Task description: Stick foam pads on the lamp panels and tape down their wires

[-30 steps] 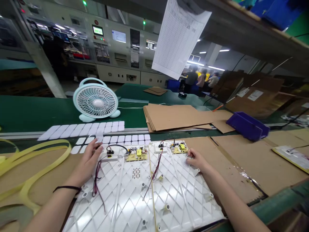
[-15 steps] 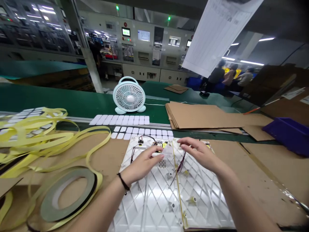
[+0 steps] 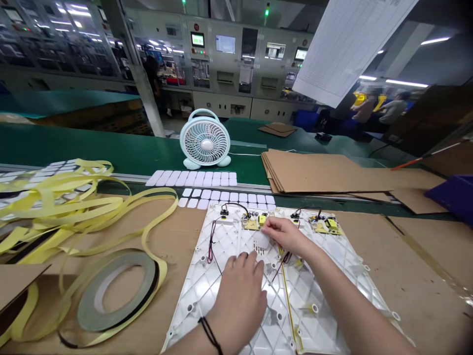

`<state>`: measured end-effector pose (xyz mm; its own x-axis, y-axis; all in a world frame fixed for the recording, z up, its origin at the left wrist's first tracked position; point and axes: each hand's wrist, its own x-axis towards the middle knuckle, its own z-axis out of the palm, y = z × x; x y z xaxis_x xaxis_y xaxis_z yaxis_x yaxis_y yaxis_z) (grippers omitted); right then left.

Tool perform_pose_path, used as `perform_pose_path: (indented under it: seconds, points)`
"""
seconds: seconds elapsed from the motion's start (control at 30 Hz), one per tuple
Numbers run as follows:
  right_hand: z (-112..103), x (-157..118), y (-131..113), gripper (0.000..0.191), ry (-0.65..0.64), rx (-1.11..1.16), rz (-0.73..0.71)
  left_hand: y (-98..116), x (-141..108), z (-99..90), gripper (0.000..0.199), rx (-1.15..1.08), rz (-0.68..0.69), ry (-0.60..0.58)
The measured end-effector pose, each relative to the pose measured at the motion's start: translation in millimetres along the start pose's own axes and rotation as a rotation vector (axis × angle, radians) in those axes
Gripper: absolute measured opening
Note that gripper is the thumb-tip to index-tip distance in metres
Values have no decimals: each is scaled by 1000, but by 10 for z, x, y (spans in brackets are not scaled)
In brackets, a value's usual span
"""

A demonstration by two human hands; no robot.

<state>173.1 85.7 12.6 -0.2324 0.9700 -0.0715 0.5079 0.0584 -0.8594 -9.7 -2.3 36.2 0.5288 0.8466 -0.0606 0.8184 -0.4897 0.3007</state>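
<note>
Across one white, ribbed plastic panel point(image 3: 203, 286), my left hand point(image 3: 240, 296) rests spread, seemingly for steadiness; my right hand point(image 3: 290, 235) pinches, contents unclear.

"What's around the pale blue fan point(image 3: 205, 143)?"
"Flat cardboard sheets point(image 3: 321, 172) are stacked to its right, with a purple-blue bin point(image 3: 453, 197) farther right."
"And behind it?"
"A row of grey machines point(image 3: 232, 74), some with lit screens. A slanted metal post point(image 3: 138, 74) rises to its left."
"Anything higher up?"
"A printed paper sheet point(image 3: 347, 49), hanging above and right of the fan."
</note>
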Motion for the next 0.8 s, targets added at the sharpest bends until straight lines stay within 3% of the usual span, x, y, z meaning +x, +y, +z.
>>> perform_pose_path:
  seconds: [0.2, 0.47, 0.8]
  points:
    - [101, 3, -6, 19, -33, -259, -3, 109, -56, 240, 50, 144, 32, 19]
    - [125, -18, -38, 19, -85, -274, -13, 89, -67, 380, 50, 208, 67, 92]
    - [120, -28, -45, 19, -92, -275, -15, 92, -73, 404, 53, 207, 80, 84]
